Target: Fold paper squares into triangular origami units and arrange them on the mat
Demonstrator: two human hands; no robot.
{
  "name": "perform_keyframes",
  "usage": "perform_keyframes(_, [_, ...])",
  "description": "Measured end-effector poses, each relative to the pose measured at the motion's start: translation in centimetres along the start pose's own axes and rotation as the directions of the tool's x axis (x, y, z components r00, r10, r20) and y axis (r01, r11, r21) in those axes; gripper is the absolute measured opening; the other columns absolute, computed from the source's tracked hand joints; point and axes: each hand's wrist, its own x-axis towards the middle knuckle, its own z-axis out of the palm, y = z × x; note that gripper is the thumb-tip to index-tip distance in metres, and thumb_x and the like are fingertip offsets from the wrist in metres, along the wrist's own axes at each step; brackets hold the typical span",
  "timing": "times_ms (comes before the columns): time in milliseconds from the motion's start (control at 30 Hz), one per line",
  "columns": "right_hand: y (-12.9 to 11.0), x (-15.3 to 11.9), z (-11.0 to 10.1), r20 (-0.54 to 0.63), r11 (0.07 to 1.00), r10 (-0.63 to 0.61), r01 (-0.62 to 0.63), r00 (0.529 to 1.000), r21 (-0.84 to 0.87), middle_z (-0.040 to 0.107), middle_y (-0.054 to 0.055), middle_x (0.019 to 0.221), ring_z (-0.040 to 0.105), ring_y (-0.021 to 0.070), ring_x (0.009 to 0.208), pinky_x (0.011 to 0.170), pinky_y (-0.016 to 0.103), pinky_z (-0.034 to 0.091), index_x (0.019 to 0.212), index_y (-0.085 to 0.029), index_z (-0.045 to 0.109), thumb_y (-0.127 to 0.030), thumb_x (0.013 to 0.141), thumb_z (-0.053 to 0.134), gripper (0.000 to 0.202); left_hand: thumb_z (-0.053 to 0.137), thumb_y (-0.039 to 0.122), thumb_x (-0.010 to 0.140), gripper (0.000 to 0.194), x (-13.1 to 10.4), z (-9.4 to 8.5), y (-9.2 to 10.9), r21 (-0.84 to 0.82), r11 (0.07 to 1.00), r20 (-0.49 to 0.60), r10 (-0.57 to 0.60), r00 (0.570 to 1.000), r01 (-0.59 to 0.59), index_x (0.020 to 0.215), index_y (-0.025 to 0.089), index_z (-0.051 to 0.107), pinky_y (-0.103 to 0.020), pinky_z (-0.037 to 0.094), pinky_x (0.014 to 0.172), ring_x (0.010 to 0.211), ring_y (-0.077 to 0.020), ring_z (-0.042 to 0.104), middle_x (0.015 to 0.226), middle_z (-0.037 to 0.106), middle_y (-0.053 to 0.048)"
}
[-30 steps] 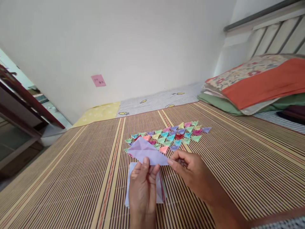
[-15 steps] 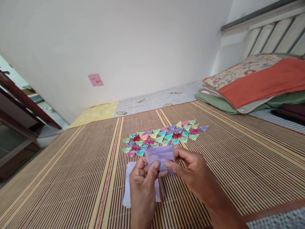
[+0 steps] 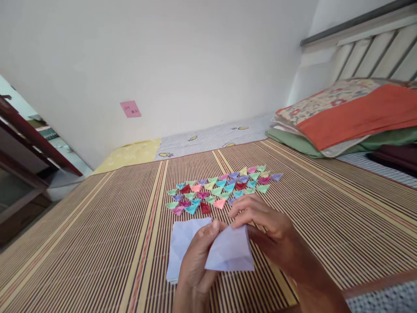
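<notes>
Between my two hands is a folded sheet of purple paper (image 3: 230, 251), its wide edge hanging toward me. My left hand (image 3: 198, 252) grips its upper left side, thumb on top. The fingers of my right hand (image 3: 263, 221) curl over its top edge, with the thumb hidden behind the sheet. Beside my left hand lies a stack of pale purple paper (image 3: 184, 243), partly covered by that hand. Beyond my hands, several small folded paper pieces (image 3: 217, 191) in many colours are laid out in slanting rows.
A striped bamboo mat (image 3: 97, 230) covers the bed. Pillows and folded bedding (image 3: 352, 117) are piled at the right, by the slatted headboard (image 3: 378, 52). A pink note (image 3: 130, 109) is stuck to the white wall (image 3: 195, 65). A doorway shows at the far left.
The purple paper has been turned, so its wide edge now faces me instead of away. Both hands have shifted their grip. More of the paper stack and a red folded piece now show.
</notes>
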Motion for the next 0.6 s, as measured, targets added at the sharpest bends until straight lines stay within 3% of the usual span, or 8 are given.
perform_keyframes(100, [0.1,-0.1,-0.2,0.008,1.000,-0.004,0.004,1.000,-0.007,0.070,0.004,0.100,0.064,0.0245,0.112,0.098,0.040,0.049,0.097,-0.027,0.069,-0.041,0.108,0.051,0.025,0.093,0.042,0.071,0.039,0.0,0.3,-0.1,-0.017,0.998,0.006,-0.054,0.999,0.054,0.071,0.007,0.077,-0.020,0.045,0.057,0.055,-0.0096,0.058,0.064,0.067,-0.005])
perform_keyframes(200, [0.2,-0.1,-0.3,0.037,0.999,0.030,-0.029,0.999,-0.020,0.070,0.005,0.108,0.065,0.0252,0.114,0.098,0.041,0.052,0.094,-0.027,0.070,-0.033,0.105,0.058,0.017,0.097,0.037,0.064,0.036,-0.3,0.8,0.0,-0.002,0.993,0.079,-0.120,0.990,0.120,0.067,0.009,0.074,-0.021,0.043,0.053,0.051,-0.0095,0.055,0.059,0.064,-0.002])
perform_keyframes(267, [0.3,-0.1,-0.1,0.032,0.997,0.054,-0.053,0.998,-0.048,0.070,0.006,0.116,0.065,0.0257,0.116,0.098,0.041,0.054,0.098,-0.027,0.070,-0.022,0.100,0.063,0.009,0.097,0.033,0.063,0.032,-0.5,1.1,0.2,0.025,0.996,0.089,-0.090,0.992,0.088,0.072,0.010,0.076,-0.022,0.045,0.053,0.050,-0.0101,0.056,0.061,0.066,-0.002])
perform_keyframes(333, [0.4,-0.1,0.1,-0.009,0.993,0.063,-0.063,0.998,-0.097,0.068,0.006,0.127,0.063,0.0256,0.124,0.103,0.042,0.054,0.112,-0.028,0.070,-0.009,0.094,0.062,0.028,0.096,0.031,0.065,0.029,-0.6,1.2,0.6,0.043,0.999,0.000,0.024,1.000,-0.024,0.079,0.011,0.079,-0.021,0.045,0.051,0.051,-0.0095,0.056,0.064,0.069,-0.002])
perform_keyframes(433, [0.6,-0.2,0.5,-0.045,0.985,0.061,-0.067,0.997,-0.161,0.062,0.006,0.140,0.057,0.0258,0.135,0.112,0.046,0.050,0.133,-0.032,0.064,-0.002,0.090,0.057,0.053,0.098,0.031,0.061,0.032,-0.7,0.8,1.5,0.061,0.983,-0.187,0.181,0.966,-0.172,0.079,0.012,0.079,-0.019,0.046,0.047,0.050,-0.0079,0.055,0.065,0.070,-0.001])
perform_keyframes(500, [0.6,-0.2,0.8,-0.024,0.983,0.065,-0.068,0.998,-0.168,0.060,0.007,0.143,0.056,0.0264,0.136,0.113,0.047,0.049,0.136,-0.034,0.064,-0.004,0.091,0.058,0.054,0.100,0.032,0.057,0.035,-0.8,0.6,2.0,0.055,0.979,-0.240,0.203,0.949,-0.195,0.074,0.011,0.077,-0.020,0.049,0.047,0.050,-0.0082,0.055,0.065,0.069,0.000])
perform_keyframes(600, [0.4,-0.2,1.2,0.024,0.987,0.070,-0.065,0.997,-0.150,0.060,0.006,0.142,0.058,0.0261,0.134,0.111,0.047,0.051,0.125,-0.034,0.071,-0.003,0.093,0.056,0.046,0.100,0.032,0.058,0.034,-1.0,0.4,2.3,0.047,0.982,-0.221,0.191,0.956,-0.185,0.070,0.011,0.076,-0.021,0.050,0.047,0.050,-0.0088,0.055,0.063,0.068,0.000])
